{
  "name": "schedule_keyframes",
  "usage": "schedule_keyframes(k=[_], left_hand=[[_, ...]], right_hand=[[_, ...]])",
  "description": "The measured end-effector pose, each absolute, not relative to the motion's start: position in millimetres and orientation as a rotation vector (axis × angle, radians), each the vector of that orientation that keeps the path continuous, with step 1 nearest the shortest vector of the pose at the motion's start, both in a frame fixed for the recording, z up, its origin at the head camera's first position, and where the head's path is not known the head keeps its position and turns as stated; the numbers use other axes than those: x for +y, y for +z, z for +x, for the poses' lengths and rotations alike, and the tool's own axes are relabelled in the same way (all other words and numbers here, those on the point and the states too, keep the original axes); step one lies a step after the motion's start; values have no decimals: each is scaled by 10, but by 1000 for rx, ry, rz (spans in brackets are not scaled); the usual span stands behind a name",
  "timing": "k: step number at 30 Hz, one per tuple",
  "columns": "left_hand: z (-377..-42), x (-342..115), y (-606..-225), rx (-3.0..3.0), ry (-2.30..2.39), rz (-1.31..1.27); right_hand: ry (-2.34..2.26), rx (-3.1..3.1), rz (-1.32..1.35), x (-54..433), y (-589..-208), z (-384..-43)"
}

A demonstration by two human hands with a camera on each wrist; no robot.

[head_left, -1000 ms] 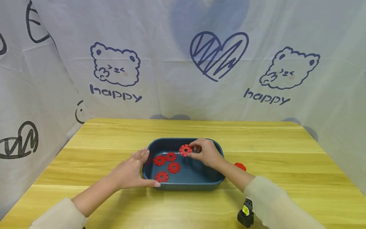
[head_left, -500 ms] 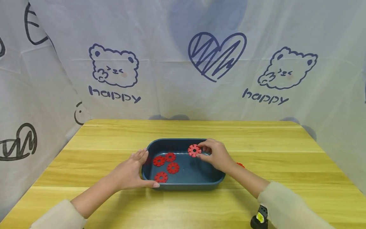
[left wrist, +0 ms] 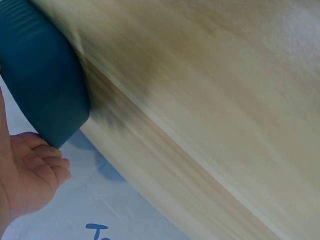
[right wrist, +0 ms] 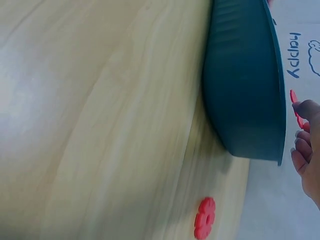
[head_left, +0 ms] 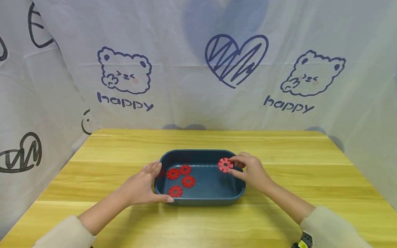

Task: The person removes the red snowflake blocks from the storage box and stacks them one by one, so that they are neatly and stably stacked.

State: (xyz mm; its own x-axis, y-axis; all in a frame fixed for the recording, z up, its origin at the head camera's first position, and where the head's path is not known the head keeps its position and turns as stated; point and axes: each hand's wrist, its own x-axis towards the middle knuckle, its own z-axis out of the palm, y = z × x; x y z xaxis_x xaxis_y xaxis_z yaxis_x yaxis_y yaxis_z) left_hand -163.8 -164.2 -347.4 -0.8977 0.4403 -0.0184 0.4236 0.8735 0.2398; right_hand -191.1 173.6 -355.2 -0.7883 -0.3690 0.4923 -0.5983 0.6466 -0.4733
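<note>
- Right hand (head_left: 252, 172): thumb and fingers pinch one red notched disc (head_left: 221, 166) by its right edge, over the right end of the dark blue bin (head_left: 204, 202), centre of frame.
- Left hand (head_left: 141, 187): spread across the bin's left end, thumb laid along the near rim.
- Inside the bin: four flat discs (head_left: 169, 174) in the left half; bare floor to their right.
- Loose disc (right wrist: 198, 219): on the wood, lower part of the right wrist view, apart from the bin.
- Edges: bin sits well inside the table (head_left: 198, 227); wood extends on all sides; white cloth (head_left: 180, 93) hangs behind the far edge, mid-frame.
- Writing: "happy" reads twice on the cloth, upper left and upper right, under bear drawings.
- Yellow label (head_left: 303, 244), bottom right: too small to read.
</note>
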Motion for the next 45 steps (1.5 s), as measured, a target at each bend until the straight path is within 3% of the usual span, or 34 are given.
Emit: schedule_keyframes(k=[26,45], left_hand=[[-1641,-1609,-3451,2965,357,697],[-1645,-1644,-3472,2954,371,681]], right_hand=[[782,-2410,656,2392,-3627,-1724],[837,-2487,550,2611,-3951,-1649]])
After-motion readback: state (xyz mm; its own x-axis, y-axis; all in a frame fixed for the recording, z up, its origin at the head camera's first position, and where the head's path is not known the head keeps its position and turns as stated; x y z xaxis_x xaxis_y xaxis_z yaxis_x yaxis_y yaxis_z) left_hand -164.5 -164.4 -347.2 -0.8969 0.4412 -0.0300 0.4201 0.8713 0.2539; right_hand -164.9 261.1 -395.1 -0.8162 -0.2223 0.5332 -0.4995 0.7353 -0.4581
